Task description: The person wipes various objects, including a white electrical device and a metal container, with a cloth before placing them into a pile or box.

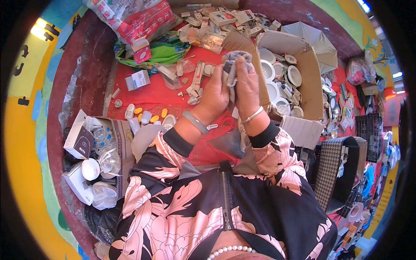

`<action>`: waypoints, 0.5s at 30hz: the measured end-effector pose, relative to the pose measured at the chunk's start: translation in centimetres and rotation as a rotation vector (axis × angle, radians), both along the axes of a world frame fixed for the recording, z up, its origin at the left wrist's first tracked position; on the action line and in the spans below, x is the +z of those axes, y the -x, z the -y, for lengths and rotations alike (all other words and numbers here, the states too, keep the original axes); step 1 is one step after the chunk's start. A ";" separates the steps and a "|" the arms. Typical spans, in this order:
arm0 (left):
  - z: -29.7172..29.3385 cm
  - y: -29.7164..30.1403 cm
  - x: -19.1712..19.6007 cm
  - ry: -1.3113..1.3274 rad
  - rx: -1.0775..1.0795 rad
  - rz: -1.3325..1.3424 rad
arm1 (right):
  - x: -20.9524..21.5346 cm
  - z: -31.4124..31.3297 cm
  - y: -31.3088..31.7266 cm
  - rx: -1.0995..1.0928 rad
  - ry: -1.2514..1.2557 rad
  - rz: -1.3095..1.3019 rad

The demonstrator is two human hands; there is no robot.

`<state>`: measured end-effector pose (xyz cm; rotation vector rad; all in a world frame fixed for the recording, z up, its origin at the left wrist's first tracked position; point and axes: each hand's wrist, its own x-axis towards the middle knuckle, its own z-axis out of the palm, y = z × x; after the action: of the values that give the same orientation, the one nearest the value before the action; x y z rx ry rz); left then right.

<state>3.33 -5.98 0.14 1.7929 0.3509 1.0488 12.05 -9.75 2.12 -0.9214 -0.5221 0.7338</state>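
Both my hands are raised together in front of me, closed around a crumpled grey cloth [241, 56]. My left hand [214, 96] presses against its left side, where a dark striped patch shows between the fingers. From the right, my right hand [247, 89] grips the cloth with the thumb side up, and a fold hangs down between the palms. Whether the cloth wraps anything is hidden. Just right of my hands stands an open cardboard box [310, 82] filled with round white lamp-like fittings [294, 76].
A red sheet [162, 99] covers the surface, with small yellow and white pieces [154, 118] on it. Small boxes [223, 17] are heaped at the back. A carton [125, 149] of clear plastic items stands at left, and a black rack [368, 138] at right.
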 end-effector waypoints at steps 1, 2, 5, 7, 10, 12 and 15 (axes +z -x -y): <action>-0.1 -0.1 0.3 0.080 -0.030 0.006 | -0.3 -0.2 0.2 -0.044 0.017 0.085; -0.2 -0.1 0.4 0.159 -0.060 0.011 | -0.6 -0.5 0.5 -0.087 0.034 0.171; -0.6 0.2 -0.9 -0.173 0.065 -0.077 | -0.6 -0.4 -0.3 -0.084 0.075 0.151; -0.3 -0.1 -1.5 -0.139 0.012 -0.063 | 0.0 0.0 -0.9 -0.096 0.103 0.060; 0.0 0.2 0.0 0.128 -0.084 -0.070 | 0.6 0.5 -0.8 -0.074 0.106 0.013; -0.6 0.4 0.4 0.347 -0.187 0.042 | 0.2 0.4 -1.2 -0.019 0.036 -0.051; -1.6 1.1 1.1 0.801 -0.281 0.177 | 0.4 1.1 -2.1 0.129 0.181 -0.455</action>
<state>2.26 -4.35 1.28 0.9876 0.3338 0.7110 14.16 -10.80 2.53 -0.8572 -0.1135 1.0870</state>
